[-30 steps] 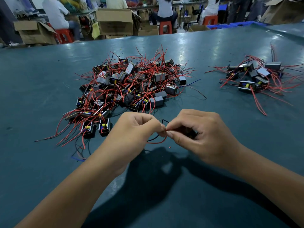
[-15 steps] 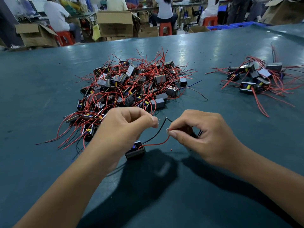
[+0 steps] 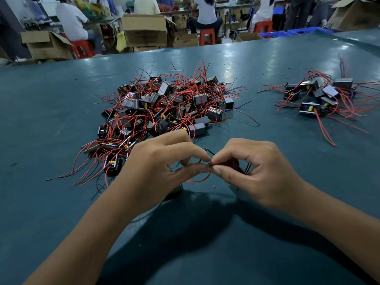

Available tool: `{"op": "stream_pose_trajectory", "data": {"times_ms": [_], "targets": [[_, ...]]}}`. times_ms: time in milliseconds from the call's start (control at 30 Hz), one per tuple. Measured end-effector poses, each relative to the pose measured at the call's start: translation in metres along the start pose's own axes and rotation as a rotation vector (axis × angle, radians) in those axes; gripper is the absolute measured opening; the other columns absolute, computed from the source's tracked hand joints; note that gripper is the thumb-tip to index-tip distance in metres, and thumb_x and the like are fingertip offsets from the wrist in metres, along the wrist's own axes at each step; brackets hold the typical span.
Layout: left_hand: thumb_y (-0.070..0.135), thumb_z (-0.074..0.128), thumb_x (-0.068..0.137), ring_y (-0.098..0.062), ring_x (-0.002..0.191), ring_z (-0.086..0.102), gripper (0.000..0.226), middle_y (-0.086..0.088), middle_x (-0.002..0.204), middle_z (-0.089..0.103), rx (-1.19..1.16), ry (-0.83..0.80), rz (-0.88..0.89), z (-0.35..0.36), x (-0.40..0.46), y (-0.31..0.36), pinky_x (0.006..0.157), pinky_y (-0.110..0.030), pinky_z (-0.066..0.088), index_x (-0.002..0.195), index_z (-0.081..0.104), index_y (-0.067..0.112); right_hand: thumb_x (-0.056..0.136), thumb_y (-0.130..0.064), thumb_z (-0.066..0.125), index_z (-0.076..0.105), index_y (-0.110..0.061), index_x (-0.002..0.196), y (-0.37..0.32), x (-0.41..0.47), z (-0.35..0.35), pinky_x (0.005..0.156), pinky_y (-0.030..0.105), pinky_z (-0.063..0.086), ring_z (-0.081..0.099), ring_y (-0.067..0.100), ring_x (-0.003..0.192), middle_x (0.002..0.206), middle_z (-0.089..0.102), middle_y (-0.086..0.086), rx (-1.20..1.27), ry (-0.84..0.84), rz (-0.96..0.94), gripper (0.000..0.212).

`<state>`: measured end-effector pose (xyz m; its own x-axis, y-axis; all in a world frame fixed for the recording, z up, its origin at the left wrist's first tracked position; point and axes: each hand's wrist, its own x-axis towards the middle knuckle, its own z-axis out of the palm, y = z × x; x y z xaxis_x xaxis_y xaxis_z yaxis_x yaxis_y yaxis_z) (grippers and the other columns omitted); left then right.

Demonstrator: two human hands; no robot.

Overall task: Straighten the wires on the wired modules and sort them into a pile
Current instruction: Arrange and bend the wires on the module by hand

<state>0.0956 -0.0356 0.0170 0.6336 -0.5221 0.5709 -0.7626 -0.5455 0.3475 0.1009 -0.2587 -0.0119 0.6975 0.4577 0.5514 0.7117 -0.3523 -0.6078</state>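
Two hands pinching one wire end over the green surface (image 3: 61, 120).

The left hand (image 3: 156, 167) and right hand (image 3: 259, 171) are pinching a red wire (image 3: 198, 179) sagging crosswise between them, its module mostly hidden. Bare room is lying nearer; the tangled pile (image 3: 164, 108) is sitting beyond, the sorted pile (image 3: 320, 97) far right.

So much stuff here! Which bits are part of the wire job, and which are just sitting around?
Part of the job:
left hand and right hand, pinching a red wire
big tangled pile
smaller pile

Just around:
cardboard boxes
red stools
blue crates
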Motion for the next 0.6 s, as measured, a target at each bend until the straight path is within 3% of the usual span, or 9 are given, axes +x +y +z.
{"op": "stream_pose_trajectory", "data": {"times_ms": [200, 300, 400, 467, 600], "targets": [[0.035, 0.071, 0.089, -0.007, 0.067, 0.054, 0.016, 0.009, 0.076, 0.056, -0.053, -0.067, -0.120, 0.000, 0.001, 0.007, 0.060, -0.029, 0.044, 0.085, 0.076, 0.021, 0.091, -0.015, 0.069, 0.074, -0.010, 0.090, -0.003, -0.001, -0.001, 0.068, 0.021, 0.044, 0.056, 0.008, 0.071, 0.080, 0.062, -0.005, -0.164, 0.019, -0.131, 0.006], [0.037, 0.073, 0.085, -0.004, 0.054, 0.040, 0.018, 0.009, 0.063, 0.054, -0.326, -0.116, -0.338, 0.000, -0.001, 0.011, 0.051, -0.018, 0.031, 0.077, 0.074, 0.021, 0.091, -0.012, 0.067, 0.074, -0.008, 0.090, -0.004, 0.000, 0.000, 0.067, 0.029, 0.044, 0.055, 0.018, 0.071, 0.079, 0.063, 0.001, -0.332, 0.045, -0.246, 0.008], [0.037, 0.078, 0.076, -0.016, 0.054, 0.028, 0.026, -0.002, 0.056, 0.044, -0.591, -0.135, -0.618, 0.003, -0.002, 0.011, 0.048, -0.027, 0.020, 0.075, 0.074, 0.012, 0.093, -0.010, 0.066, 0.074, -0.007, 0.088, -0.003, 0.000, 0.001, 0.064, 0.035, 0.042, 0.053, 0.023, 0.068, 0.077, 0.063, 0.004, -0.426, 0.068, -0.320, 0.010], [0.030, 0.087, 0.071, -0.016, 0.052, 0.020, 0.026, 0.001, 0.054, 0.040, -0.762, -0.169, -0.802, 0.005, -0.002, 0.012, 0.046, -0.027, 0.013, 0.070, 0.072, 0.008, 0.095, -0.010, 0.064, 0.073, -0.007, 0.087, -0.003, 0.001, 0.002, 0.062, 0.037, 0.041, 0.053, 0.025, 0.067, 0.076, 0.063, 0.005, -0.449, 0.065, -0.348, 0.013], [0.023, 0.072, 0.077, -0.009, 0.044, 0.019, 0.018, 0.006, 0.055, 0.033, -1.011, -0.231, -0.946, 0.010, -0.001, 0.015, 0.041, -0.019, 0.014, 0.059, 0.069, 0.018, 0.092, -0.009, 0.066, 0.073, -0.007, 0.088, -0.003, 0.000, 0.002, 0.066, 0.031, 0.042, 0.055, 0.022, 0.070, 0.078, 0.063, 0.003, -0.386, 0.054, -0.303, 0.008]]}}
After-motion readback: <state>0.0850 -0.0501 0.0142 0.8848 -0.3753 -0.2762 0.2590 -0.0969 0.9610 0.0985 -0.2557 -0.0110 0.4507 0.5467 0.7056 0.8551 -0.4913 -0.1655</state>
